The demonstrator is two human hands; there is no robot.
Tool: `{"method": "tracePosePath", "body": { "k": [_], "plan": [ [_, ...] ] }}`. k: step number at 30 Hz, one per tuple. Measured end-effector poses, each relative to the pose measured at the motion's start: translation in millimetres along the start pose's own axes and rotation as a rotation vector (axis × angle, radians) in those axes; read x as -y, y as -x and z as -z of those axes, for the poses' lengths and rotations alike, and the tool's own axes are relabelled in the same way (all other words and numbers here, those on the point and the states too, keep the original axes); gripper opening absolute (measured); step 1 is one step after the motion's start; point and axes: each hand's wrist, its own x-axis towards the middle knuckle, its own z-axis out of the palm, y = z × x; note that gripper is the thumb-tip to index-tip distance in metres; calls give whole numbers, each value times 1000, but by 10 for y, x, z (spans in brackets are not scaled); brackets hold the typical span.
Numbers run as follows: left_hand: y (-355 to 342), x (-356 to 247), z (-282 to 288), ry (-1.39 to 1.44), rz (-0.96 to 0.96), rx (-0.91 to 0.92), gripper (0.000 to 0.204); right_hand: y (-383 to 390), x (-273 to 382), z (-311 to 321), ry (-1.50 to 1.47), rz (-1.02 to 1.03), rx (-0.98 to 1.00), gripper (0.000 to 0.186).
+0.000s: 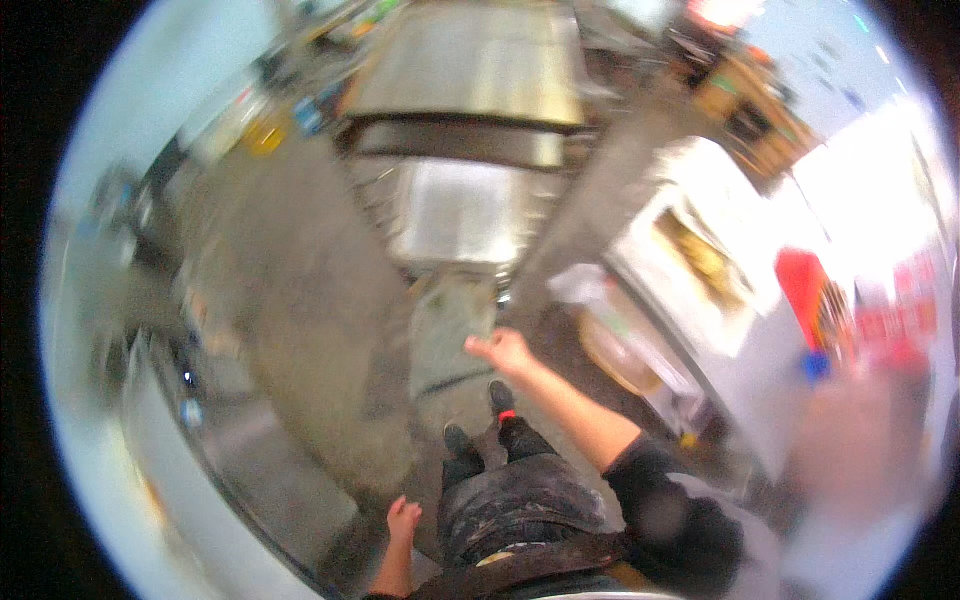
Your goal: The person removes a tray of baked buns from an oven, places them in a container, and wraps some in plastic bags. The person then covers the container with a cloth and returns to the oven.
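Extending right hand (500, 352) forward, pointing one digit leftward | hanging left hand (403, 515) low beside dark apron (525, 500) | showing fingers too blurred to tell open from closed on either | facing silver tray (460, 215), lying ahead of right hand

A dull grey floor (290, 270) spreads through the blurred room, with a pale blue wall (170, 100) at 10 o'clock, brown wooden furniture (785, 140) at 2, and a white surface (740, 385) around 3.
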Motion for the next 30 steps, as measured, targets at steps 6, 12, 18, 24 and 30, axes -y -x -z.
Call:
{"method": "tracePosePath", "body": {
  "k": [6, 12, 18, 24, 30],
  "plan": [
    [-10, -896, 297, -213, 102, 265, 28, 1938, -1262, 672, -467, -265, 91, 89],
    [182, -1733, -573, -601, -65, 260, 26, 3113, -3132, 1605, -1009, -453, -330, 45],
    [340, -1952, -1735, -752, -201, 422, 24, 4512, -4812, 1884, -1445, -409, -1080, 48],
    [1084, -1783, -4250, -1139, -86, 879, 17, 5538, -5990, 1778, -1603, -578, -1411, 67],
    [1825, -918, -3686, -1315, -130, 780, 17, 5223, -5603, 3395, -1065, -462, -882, 88]
  ]
}}
